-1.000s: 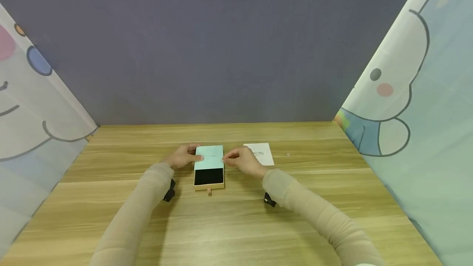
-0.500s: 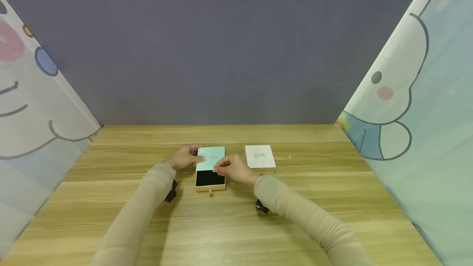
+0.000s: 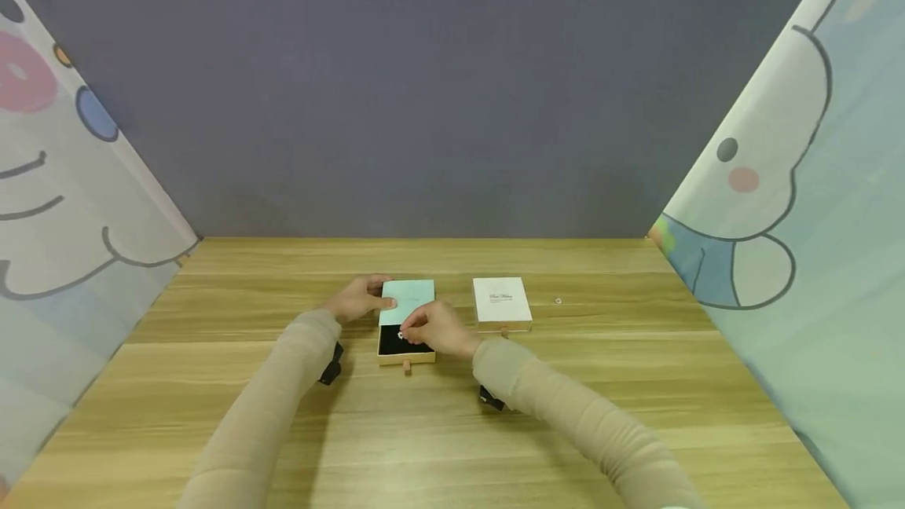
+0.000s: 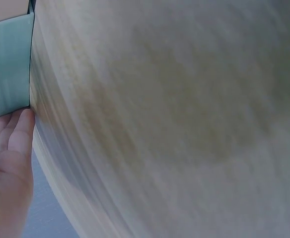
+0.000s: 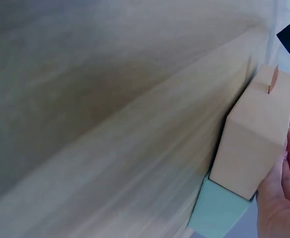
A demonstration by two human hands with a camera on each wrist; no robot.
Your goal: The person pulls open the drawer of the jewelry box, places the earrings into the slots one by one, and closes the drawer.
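Observation:
A teal box sleeve (image 3: 408, 298) lies on the wooden table (image 3: 452, 415), its tan drawer (image 3: 404, 357) pulled out toward me and showing a black lining (image 3: 391, 344). My left hand (image 3: 378, 298) grips the sleeve's left edge, thumb on top. The left wrist view shows those fingers (image 4: 13, 139) against the sleeve (image 4: 8, 69). My right hand (image 3: 406, 332) hovers over the open drawer and pinches a small shiny piece (image 3: 401, 335). In the right wrist view the drawer's tan front (image 5: 256, 144) and the sleeve (image 5: 219, 210) sit beside that hand's fingers (image 5: 284, 198).
A shut white box (image 3: 502, 303) with small lettering stands just right of the teal one. A tiny shiny item (image 3: 558, 302) lies on the table further right. Cartoon-printed curtains (image 3: 799, 218) hang along both sides, and a grey wall stands behind.
My right hand has moved left and toward me, from the sleeve's right edge to above the open drawer, with the small shiny piece now showing at its fingertips. The left hand has stayed put.

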